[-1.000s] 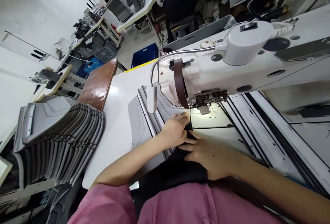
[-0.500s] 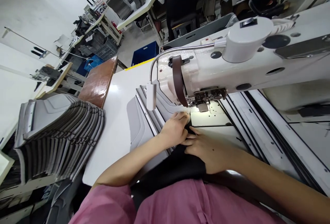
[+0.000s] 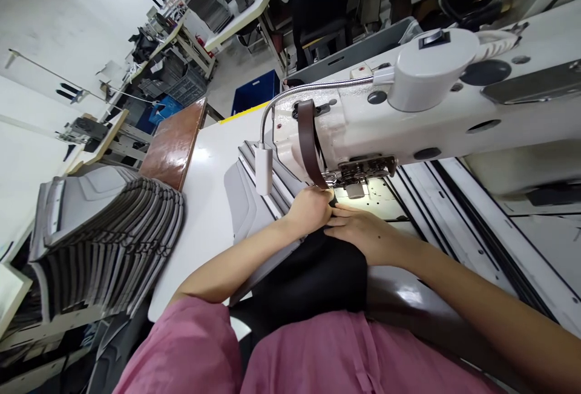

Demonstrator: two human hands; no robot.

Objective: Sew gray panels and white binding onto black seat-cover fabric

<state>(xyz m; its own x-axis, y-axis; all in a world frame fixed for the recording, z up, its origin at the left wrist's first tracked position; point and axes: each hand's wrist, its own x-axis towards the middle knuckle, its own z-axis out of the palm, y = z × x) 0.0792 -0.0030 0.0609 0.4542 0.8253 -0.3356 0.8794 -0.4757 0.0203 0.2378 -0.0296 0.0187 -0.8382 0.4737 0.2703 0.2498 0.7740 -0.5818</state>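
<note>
While both forearms reach forward, left hand (image 3: 311, 209) and right hand (image 3: 363, 233) press flat on black fabric (image 3: 313, 276), gripping nothing.

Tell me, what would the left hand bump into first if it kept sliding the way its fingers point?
Probably the presser foot under the sewing machine head; the left hand points right at it, though depth is hard to judge.

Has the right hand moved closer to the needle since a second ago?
Yes. The right hand has slid forward over the black fabric, toward the presser foot of the sewing machine.
</note>
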